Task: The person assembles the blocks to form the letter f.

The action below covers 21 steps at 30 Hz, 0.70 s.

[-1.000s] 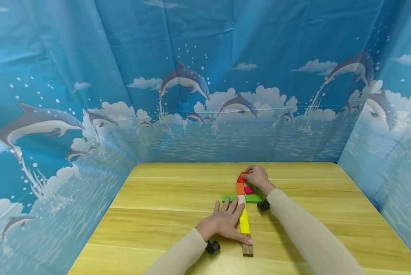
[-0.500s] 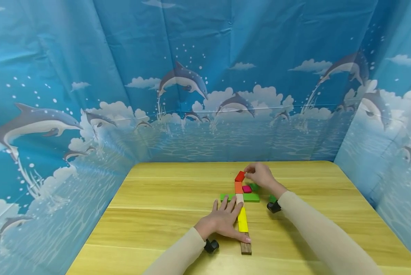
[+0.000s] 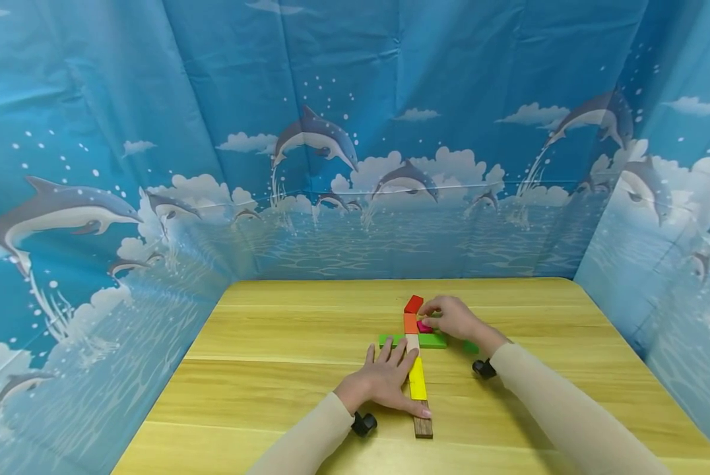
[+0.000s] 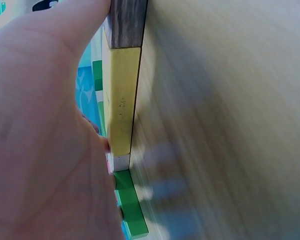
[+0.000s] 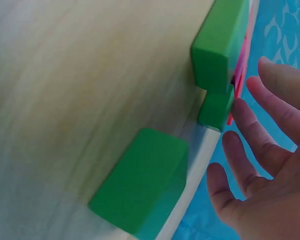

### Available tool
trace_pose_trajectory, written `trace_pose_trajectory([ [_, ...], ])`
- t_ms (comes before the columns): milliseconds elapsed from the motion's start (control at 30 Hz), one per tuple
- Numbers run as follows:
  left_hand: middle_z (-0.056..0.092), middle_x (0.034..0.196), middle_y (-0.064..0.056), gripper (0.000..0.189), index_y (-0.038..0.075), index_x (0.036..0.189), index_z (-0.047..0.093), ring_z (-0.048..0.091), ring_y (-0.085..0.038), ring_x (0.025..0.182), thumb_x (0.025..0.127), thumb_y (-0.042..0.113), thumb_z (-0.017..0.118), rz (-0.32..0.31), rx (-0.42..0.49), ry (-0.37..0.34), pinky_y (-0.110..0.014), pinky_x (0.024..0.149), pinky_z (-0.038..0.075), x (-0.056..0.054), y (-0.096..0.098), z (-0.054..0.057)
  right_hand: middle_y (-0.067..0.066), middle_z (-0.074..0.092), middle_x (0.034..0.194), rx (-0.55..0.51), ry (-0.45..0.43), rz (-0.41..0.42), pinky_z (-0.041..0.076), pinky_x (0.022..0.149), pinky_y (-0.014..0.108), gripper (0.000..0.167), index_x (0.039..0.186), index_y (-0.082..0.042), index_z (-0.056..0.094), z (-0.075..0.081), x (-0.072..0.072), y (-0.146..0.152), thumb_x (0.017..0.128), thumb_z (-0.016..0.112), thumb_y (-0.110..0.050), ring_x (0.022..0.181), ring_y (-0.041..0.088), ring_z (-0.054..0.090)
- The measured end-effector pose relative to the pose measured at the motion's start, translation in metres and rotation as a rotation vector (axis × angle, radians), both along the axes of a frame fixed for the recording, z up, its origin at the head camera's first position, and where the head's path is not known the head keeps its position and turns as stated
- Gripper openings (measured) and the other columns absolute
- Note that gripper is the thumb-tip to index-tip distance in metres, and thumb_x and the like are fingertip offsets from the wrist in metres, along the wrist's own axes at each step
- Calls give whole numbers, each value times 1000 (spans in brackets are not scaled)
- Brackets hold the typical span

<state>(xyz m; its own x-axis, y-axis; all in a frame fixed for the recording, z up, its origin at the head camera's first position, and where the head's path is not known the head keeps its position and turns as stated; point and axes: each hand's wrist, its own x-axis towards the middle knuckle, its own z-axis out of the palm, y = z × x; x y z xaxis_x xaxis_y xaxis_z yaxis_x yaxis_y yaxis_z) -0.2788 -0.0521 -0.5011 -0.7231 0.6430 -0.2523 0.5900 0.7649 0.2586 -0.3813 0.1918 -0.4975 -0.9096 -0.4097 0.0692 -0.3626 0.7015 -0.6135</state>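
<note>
Wooden blocks lie joined in a column on the table. From near to far come a brown block [image 3: 423, 429], a yellow block [image 3: 417, 379], a whitish block [image 3: 412, 343], an orange block [image 3: 410, 323] and a slanted red block [image 3: 414, 303]. Green blocks [image 3: 433, 341] flank the whitish one. My left hand [image 3: 381, 384] lies spread over the column's left side, thumb on the brown block. Beside the orange block, my right hand [image 3: 458, 320] has thumb and index finger at a pink block [image 3: 422, 328], which they partly cover. In the right wrist view its fingers look loose and apart.
Under my right wrist lies a loose green block [image 5: 142, 182]. Another small green block [image 5: 216, 107] sits near the pink one. A wood-grain table [image 3: 260, 376] carries everything, with a blue dolphin curtain [image 3: 331, 244] behind and at both sides.
My right hand has left the red block and come nearer, down to the pink block. The red block stays at the column's far end. My left hand keeps its place.
</note>
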Motion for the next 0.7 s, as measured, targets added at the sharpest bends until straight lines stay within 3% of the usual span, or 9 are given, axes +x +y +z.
trace_pose_trajectory([
  [333,-7,169,-3,119,30,164,4,-7,-33,153,74,91,52,-1,3,4,-65,117,1,1,0,0,-1,65,103,96,49,40,49,82,41,23,117,-14,76,-8,2,-1,95,72,-20,90,17,55],
  [700,-6,169,-3,119,30,164,5,-6,-32,153,73,91,52,10,-19,8,-63,117,1,2,2,4,-2,68,104,56,35,29,52,85,44,19,111,-14,73,-9,-1,-2,92,76,-15,93,17,60],
])
